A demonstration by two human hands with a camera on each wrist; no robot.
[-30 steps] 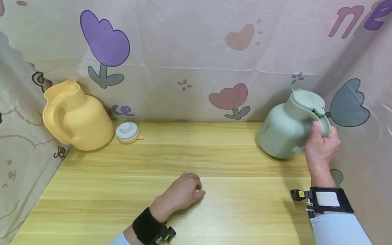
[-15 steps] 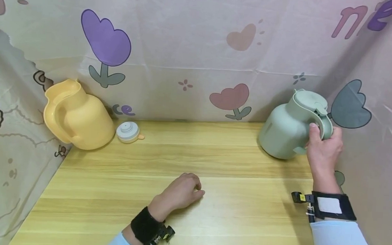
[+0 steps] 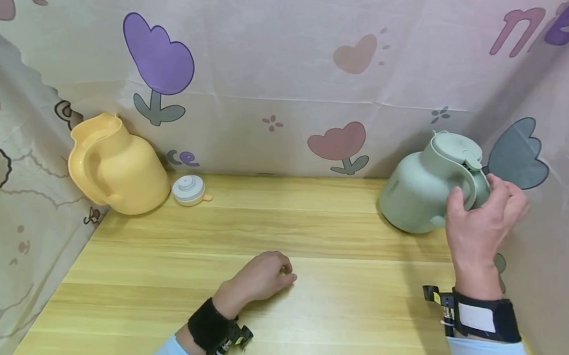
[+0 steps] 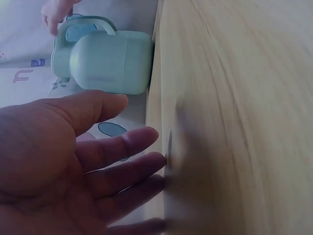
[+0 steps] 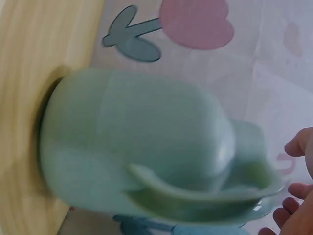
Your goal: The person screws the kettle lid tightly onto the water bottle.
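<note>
A pale green thermos jug (image 3: 411, 192) with its lid on stands upright at the back right of the table. Beside its handle (image 5: 195, 198) is my right hand (image 3: 486, 231), fingers loosely bent and spread; the right wrist view shows a gap between these fingers (image 5: 296, 147) and the jug. My left hand (image 3: 260, 278) rests on the table near the front middle, its fingers relaxed and holding nothing. In the left wrist view the palm (image 4: 44, 152) faces the camera, with the green jug beyond. At the back left sits a yellow thermos jug (image 3: 132, 172), its mouth uncovered.
A grey-white and yellow stopper lid (image 3: 189, 189) with a small tab lies right of the yellow jug. Printed cloth (image 3: 261, 63) hangs along the back and both sides, close behind the jugs. Wood-grain tabletop (image 3: 345, 309) stretches between the hands.
My right hand has let go of the green jug's handle and shifted slightly right, its fingers opening. The jug stays in place on the table. My left hand is nearly still.
</note>
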